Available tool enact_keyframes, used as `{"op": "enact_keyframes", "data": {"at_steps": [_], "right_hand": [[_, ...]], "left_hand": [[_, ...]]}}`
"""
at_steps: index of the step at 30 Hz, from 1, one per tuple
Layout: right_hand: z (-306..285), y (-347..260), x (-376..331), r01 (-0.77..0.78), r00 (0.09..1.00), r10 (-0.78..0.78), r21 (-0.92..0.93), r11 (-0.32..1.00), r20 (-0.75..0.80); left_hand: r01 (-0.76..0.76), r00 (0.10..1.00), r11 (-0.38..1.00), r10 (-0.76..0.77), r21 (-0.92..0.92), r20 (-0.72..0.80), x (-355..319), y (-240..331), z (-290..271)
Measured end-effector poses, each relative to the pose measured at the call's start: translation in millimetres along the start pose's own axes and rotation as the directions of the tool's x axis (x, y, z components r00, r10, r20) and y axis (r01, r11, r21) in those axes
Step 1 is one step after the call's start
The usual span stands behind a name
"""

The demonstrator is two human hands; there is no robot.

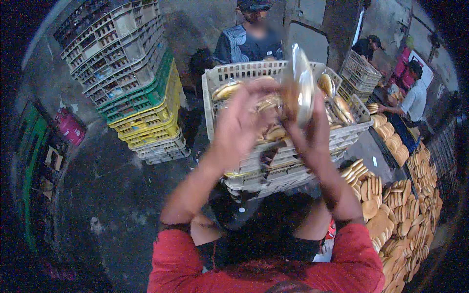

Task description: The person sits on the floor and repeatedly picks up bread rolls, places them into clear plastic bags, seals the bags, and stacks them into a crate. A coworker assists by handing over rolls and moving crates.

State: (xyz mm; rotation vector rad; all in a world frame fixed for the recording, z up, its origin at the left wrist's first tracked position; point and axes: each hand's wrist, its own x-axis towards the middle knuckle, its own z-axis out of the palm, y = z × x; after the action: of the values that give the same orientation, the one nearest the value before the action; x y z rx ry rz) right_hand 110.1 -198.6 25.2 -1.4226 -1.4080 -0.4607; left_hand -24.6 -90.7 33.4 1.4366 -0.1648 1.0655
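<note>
held up in front of the chest: a clear plastic bag (302, 83), glossy, catching light, standing nearly upright with its top edge at about twelve o'clock, pinched from below at six o'clock by the right hand (309, 128). round golden-brown flatbreads (271, 104) bunched at nine o'clock of the bag, edges stacked and slightly blurred, touching the bag's mouth, pressed by the fingers of the left hand (238, 126) from eight o'clock. exact number of loaves in the bunch not clear. whether any loaf already sits inside the bag cannot be told through the glare.
</note>
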Motion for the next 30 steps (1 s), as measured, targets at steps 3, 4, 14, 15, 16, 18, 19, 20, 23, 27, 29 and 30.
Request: {"op": "enact_keyframes", "data": {"at_steps": [3, 4, 14, 15, 16, 18, 19, 20, 23, 27, 29, 30], "right_hand": [[40.1, 66.3, 80.7, -0.244, 0.97, 0.193, 0.573, 0.783, 0.149], [62.4, 87.6, 109.3, -0.181, 0.983, 0.145, 0.421, 0.889, 0.116], [183.1, 167.2, 100.8, -0.039, 0.649, 0.107, -0.107, 0.993, 0.753], [186.0, 166.3, 97.0, 0.065, 0.591, 0.199, -0.292, 0.954, 0.782], [188.3, 165.3, 93.3, 0.09, 0.561, 0.246, -0.353, 0.931, 0.791], [193.2, 165.2, 89.7, 0.17, 0.488, 0.352, -0.483, 0.859, 0.799], [195.0, 167.0, 88.4, 0.172, 0.547, 0.239, -0.386, 0.906, 0.803], [196.8, 170.1, 87.7, 0.193, 0.638, 0.029, -0.196, 0.961, 0.77], [198.1, 187.0, 84.2, 0.064, 0.684, 0.069, -0.153, 0.986, 0.727], [200.0, 203.3, 81.1, 0.006, 0.595, 0.006, -0.012, 1.0, 0.804], [199.8, 203.2, 83.9, 0.121, 0.662, -0.007, -0.098, 0.988, 0.749], [197.3, 201.2, 86.6, 0.163, 0.656, 0.076, -0.239, 0.957, 0.751]], "left_hand": [[-0.075, 0.993, 0.774, 0.117, 0.628, -0.026, 85.6, -23.0, -77.1], [-0.009, 0.996, 0.558, -0.068, 0.83, 0.057, 106.3, -45.7, -93.4], [-0.212, 0.525, 0.074, -0.833, 0.974, 0.178, 97.8, -169.6, -136.9], [-0.207, 0.48, 0.1, -0.856, 0.973, 0.19, 101.4, -159.8, -133.6], [-0.225, 0.487, 0.101, -0.85, 0.969, 0.201, 104.7, -149.9, -131.2], [-0.175, 0.69, 0.21, -0.671, 0.962, 0.272, 119.5, -134.1, -135.5], [-0.086, 0.773, -0.057, -0.634, 0.995, 0.03, 131.6, -131.7, -140.5], [-0.086, 0.867, -0.113, -0.498, 0.99, 0.019, 139.2, -130.6, -150.8], [-0.311, 0.883, -0.396, -0.457, 0.864, 0.108, 153.4, -153.1, -179.5], [-0.18, 0.904, -0.255, -0.424, 0.95, 0.058, 159.4, -179.8, -199.4], [0.061, 0.947, 0.04, -0.318, 0.997, -0.045, 162.9, -171.9, -196.3], [0.009, 0.987, 0.261, -0.16, 0.965, 0.034, 164.0, -161.0, -192.7]]}}
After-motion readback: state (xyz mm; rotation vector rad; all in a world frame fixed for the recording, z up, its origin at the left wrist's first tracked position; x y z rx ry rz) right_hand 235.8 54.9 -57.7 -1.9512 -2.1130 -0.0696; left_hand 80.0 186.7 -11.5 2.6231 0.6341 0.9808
